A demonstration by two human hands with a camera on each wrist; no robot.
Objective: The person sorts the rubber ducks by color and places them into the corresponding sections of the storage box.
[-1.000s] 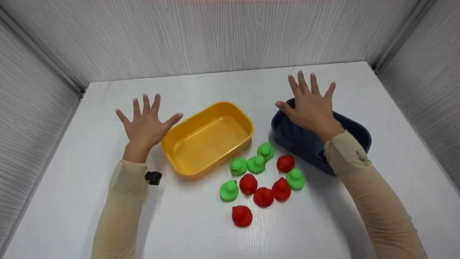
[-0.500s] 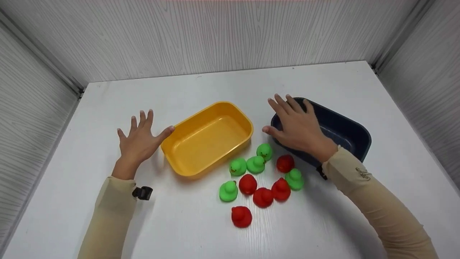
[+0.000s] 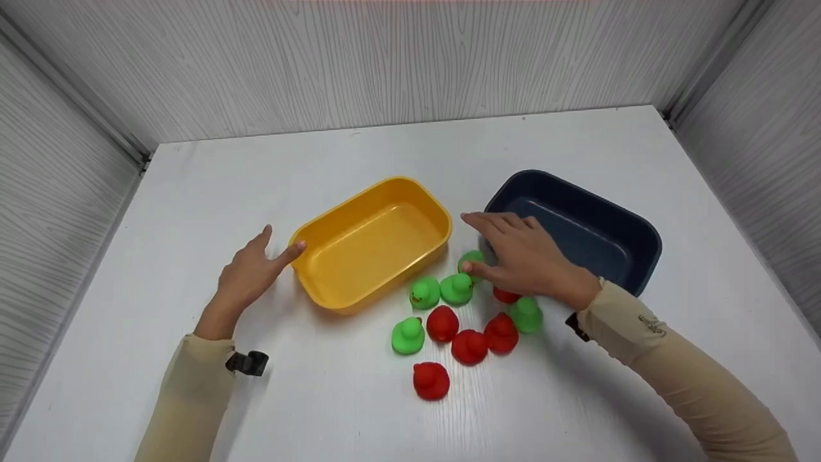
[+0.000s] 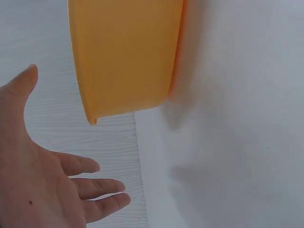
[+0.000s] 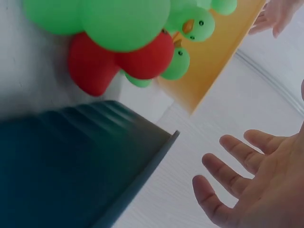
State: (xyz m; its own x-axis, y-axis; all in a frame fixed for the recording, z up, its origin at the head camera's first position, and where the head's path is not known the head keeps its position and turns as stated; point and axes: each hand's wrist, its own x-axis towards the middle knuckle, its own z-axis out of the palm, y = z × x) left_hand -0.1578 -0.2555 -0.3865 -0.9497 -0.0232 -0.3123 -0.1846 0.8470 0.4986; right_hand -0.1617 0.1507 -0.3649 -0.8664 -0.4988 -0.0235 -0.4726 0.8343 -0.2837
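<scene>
White table [image 3: 321, 410] below; my left hand [image 3: 247, 276] is by the yellow tub [image 3: 378, 256], right hand [image 3: 529, 256] over ducks [image 3: 470, 347], both spread, holding nothing.

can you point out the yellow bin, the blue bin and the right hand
Yellow bin [image 3: 378, 253], head view: its bare inside floor.
Blue bin [image 3: 585, 237], head view: its bare inside floor.
Right hand [image 3: 524, 256], head view: the back of it.

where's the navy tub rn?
In the head view, the navy tub sits on the right side of the white table, right of the yellow tub, with the right hand hiding part of its near left side.
</scene>
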